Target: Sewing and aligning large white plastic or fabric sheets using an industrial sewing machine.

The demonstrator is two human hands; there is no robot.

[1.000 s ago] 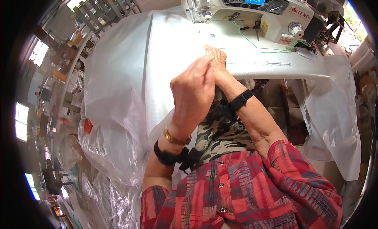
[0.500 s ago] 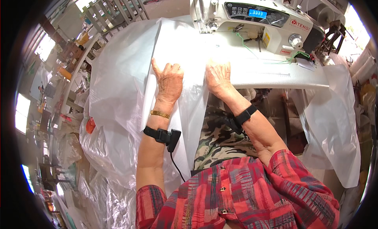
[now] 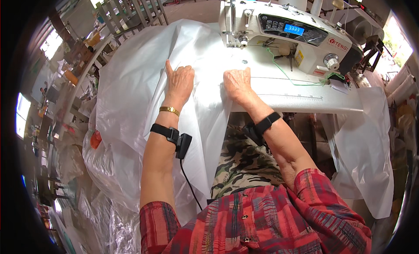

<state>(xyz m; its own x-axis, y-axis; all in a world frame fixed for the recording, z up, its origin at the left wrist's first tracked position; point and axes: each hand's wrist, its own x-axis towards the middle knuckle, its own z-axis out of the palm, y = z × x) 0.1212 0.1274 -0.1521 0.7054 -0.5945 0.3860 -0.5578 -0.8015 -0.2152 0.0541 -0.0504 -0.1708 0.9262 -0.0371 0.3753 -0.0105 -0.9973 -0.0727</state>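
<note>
Plastic sheet [image 3: 144, 92]: a white, translucent sheet spread over the surface [image 3: 297, 99] in front of the sewing machine, spilling off its left edge and near edge in loose folds.
Forearms: both come up from the lower edge out of red plaid sleeves [image 3: 262, 219], bare from the elbow, running roughly side by side toward the machine.
Wrist gear: a black strap with a small black box and a cable [image 3: 174, 138] on the left forearm, a gold bracelet [image 3: 169, 110] just beyond it; a black strap [image 3: 264, 125] on the right forearm.
Left hand [image 3: 179, 81]: palm down on the sheet, fingers curled loosely under, thumb stretched out to the left; grip not closed on anything, only pressing.
Right hand [image 3: 238, 84]: palm down on the sheet just right of the left hand, fingers flat and together, pointing at the needle; grip open, pressing.
Sewing machine [image 3: 288, 36]: white, with a lit blue display, standing beyond both hands; the needle area [image 3: 238, 42] lies just past the fingertips.
Green thread [image 3: 288, 77]: trails across the surface to the right of the right hand.
</note>
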